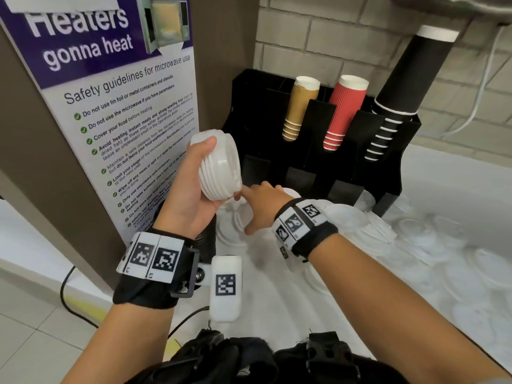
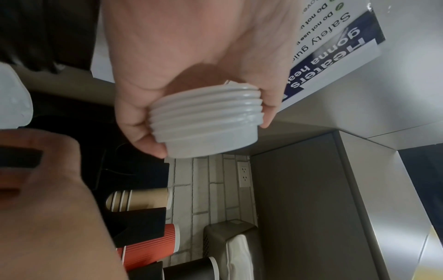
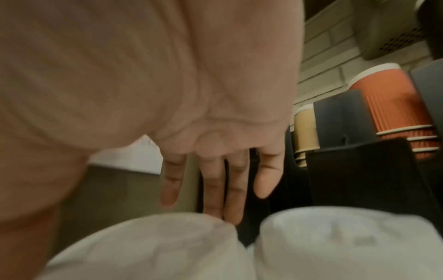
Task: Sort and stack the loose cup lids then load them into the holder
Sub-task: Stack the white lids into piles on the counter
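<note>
- the left hand (image 1: 191, 187) grasps a nested stack of white plastic cup lids (image 1: 219, 164), thumb on one side and fingers curled round the other; the stack is ridged along its stepped rims and is held in the air, tipped on its side, just left of the black plastic cup holder (image 1: 318, 151).
- the right hand (image 1: 263, 206) is flat and released, fingers straight, holding nothing; its fingertips (image 3: 230, 210) reach down to the loose white plastic lids (image 1: 238, 220) lying at the foot of the holder, and seem to touch one, though the wrist view is blurred.
- more loose lids (image 1: 421, 236), thin, round and glossy, are spread over the white countertop (image 1: 277, 306) in front of and to the right of the holder.
- the holder's slots carry a tan paper cup stack (image 1: 300, 106), a red ribbed paper cup stack (image 1: 343, 112) and a black cup stack (image 1: 399, 95).
- behind the holder is a pale brick wall (image 1: 318, 31); left of it, a brown panel bears a purple-and-white microwave safety poster (image 1: 110, 87).
</note>
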`<state>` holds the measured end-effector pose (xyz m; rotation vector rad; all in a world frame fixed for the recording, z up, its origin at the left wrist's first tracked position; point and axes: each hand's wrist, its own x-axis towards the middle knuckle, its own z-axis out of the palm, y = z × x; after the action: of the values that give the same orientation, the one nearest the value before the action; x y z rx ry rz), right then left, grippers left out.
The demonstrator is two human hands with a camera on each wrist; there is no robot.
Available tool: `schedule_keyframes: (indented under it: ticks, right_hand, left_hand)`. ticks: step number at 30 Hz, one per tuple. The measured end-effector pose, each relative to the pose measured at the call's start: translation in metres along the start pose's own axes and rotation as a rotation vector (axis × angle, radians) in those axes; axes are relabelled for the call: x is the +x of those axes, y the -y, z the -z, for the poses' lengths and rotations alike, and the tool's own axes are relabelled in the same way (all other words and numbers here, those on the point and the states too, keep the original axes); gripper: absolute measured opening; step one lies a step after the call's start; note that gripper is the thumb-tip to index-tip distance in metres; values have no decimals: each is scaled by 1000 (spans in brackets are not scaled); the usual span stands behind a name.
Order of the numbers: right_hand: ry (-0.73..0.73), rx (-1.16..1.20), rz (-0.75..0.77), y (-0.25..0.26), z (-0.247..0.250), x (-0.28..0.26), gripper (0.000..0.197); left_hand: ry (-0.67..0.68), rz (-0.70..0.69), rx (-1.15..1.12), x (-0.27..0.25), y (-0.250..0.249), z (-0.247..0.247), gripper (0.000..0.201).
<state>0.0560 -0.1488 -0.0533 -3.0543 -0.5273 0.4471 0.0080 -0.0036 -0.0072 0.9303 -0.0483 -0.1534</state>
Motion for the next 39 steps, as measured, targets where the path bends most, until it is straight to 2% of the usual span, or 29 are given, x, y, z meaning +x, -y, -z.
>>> schedule_keyframes:
  ticks: [2, 4, 7, 10, 14, 20, 24, 28, 30, 32, 36, 39]
  right_hand:
    - [27, 52, 5, -6, 10, -11, 74]
    - [93, -5, -21, -12, 20, -24, 75]
    - [175, -103, -74, -10, 25, -29, 86]
    - [137, -36, 12, 4, 16, -18, 85]
    - [108, 11, 92, 22, -9, -1, 88]
    - [86, 77, 90, 18, -19, 7, 74]
    - [-54, 331, 106, -2, 8, -7, 72]
    - [-290, 666, 107, -24, 28, -35, 61]
    - [-373, 894, 105, -25, 32, -52, 56]
    - [-407, 1094, 136, -23, 32, -68, 54]
    - [-437, 1194, 263, -12, 36, -85, 54]
    - [-448, 1188, 310, -6, 39, -88, 53]
  left_hand:
    - [3, -4, -7, 1, -2, 3, 37]
    - [2, -7, -15, 2, -4, 3, 31]
    - [-3, -8, -21, 3, -3, 0, 39]
    - [-2, -3, -22, 2, -3, -2, 50]
    - [9, -13, -22, 2, -1, -1, 40]
    - [9, -28, -19, 2, -3, 6, 33]
    - [19, -36, -21, 1, -2, 8, 23]
    - [48, -34, -17, -2, 0, 3, 23]
    - [44, -33, -13, -4, 1, 0, 33]
    - [21, -27, 6, -5, 2, -4, 55]
    - [20, -5, 62, -7, 6, -11, 72]
    - [38, 9, 104, -8, 9, -14, 71]
